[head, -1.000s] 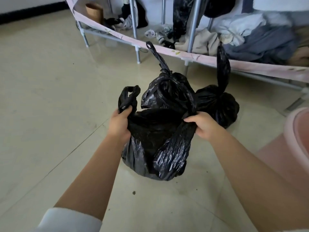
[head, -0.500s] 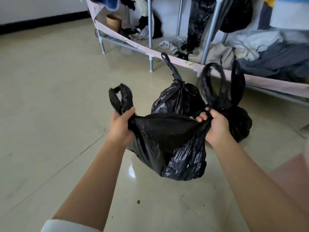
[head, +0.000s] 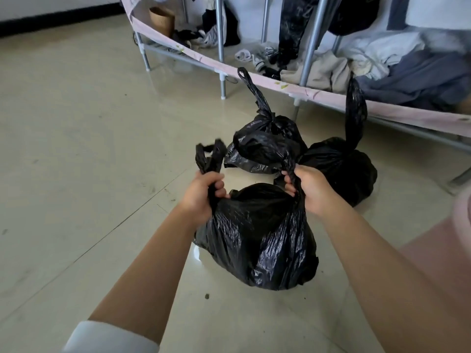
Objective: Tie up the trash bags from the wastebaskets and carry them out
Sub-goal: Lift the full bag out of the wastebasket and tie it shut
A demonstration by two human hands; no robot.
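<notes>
glossy beige tiled floor (head: pixel 76 149), daylight glare on it. white wall with black skirting strip (head: pixel 58 20) at back left. grey metal-tube clothes rack (head: pixel 221 47) with pink fabric edging, piled clothes (head: pixel 407 70) and a tan cylindrical bin (head: pixel 161 20) inside.

**Bags on the floor**

The near bag (head: pixel 257 238) sits on the floor (head: pixel 76 149) between my left hand (head: pixel 202 193) and right hand (head: pixel 311 189). Two tied bags (head: pixel 265 146) (head: pixel 339 169) lie behind it, side by side before the rack (head: pixel 300 91).
</notes>
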